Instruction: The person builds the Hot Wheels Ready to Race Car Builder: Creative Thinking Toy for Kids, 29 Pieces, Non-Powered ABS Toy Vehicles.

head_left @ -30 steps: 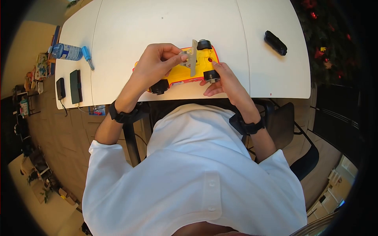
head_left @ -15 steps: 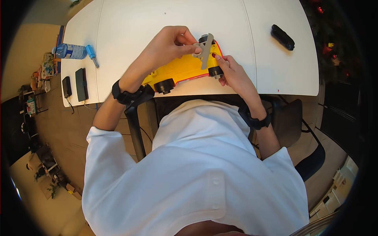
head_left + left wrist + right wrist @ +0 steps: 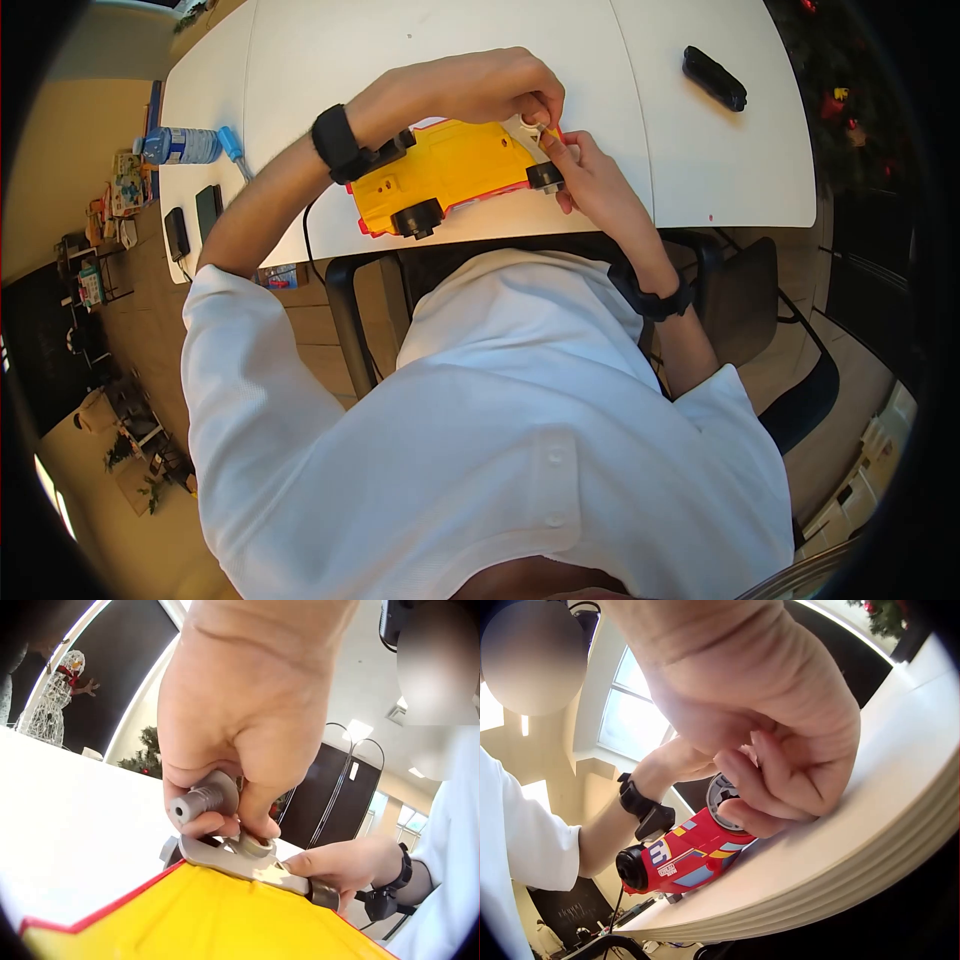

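Note:
A toy car (image 3: 450, 165) lies wheels up on the table, with a yellow underside, red body and black wheels. At its right end a grey plastic bar (image 3: 232, 862) with a ring lies across the underside. My left hand (image 3: 490, 85) reaches over that end, its fingertips at the ring. Between its fingers it also holds a ribbed grey plastic screw (image 3: 201, 804), whose hollow shaft points outward. My right hand (image 3: 600, 185) grips the car's right end beside a wheel (image 3: 545, 177), its thumb by the bar. Stickers mark the car's red side (image 3: 697, 859).
On the left of the white table (image 3: 510, 35) are a water bottle (image 3: 183, 146), a blue-handled screwdriver (image 3: 230, 142), a dark phone-like slab (image 3: 209, 208) and a small black device (image 3: 177, 233) with a cable. A black case (image 3: 714, 79) lies at the right.
The left hand has moved right and turned over the car's right end, bringing the grey bar from above the underside down onto it. The right hand keeps holding the same end.

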